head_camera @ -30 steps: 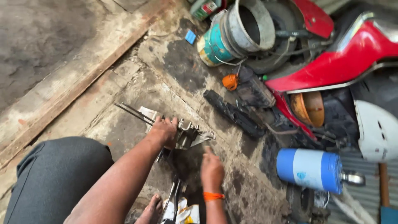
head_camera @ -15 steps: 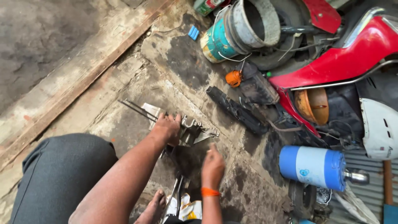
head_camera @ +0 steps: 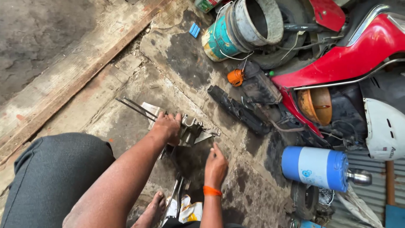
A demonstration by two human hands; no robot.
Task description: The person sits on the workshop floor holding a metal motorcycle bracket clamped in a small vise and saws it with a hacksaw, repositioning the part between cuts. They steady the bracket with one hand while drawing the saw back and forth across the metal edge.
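My left hand (head_camera: 168, 126) grips the grey metal engine part (head_camera: 192, 130), half hidden | my right hand (head_camera: 216, 165) hovers loosely curled, empty | floor (head_camera: 185, 63) oily.

Looking steeply down from head height. Facing the stained floor (head_camera: 105, 105) ahead, close in. Taking in both hands.

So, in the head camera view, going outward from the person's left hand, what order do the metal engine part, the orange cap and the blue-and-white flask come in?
1. Metal engine part: under the left hand, touching.
2. Orange cap: up and to the right, beside the black parts.
3. Blue-and-white flask: far right, lying on its side.
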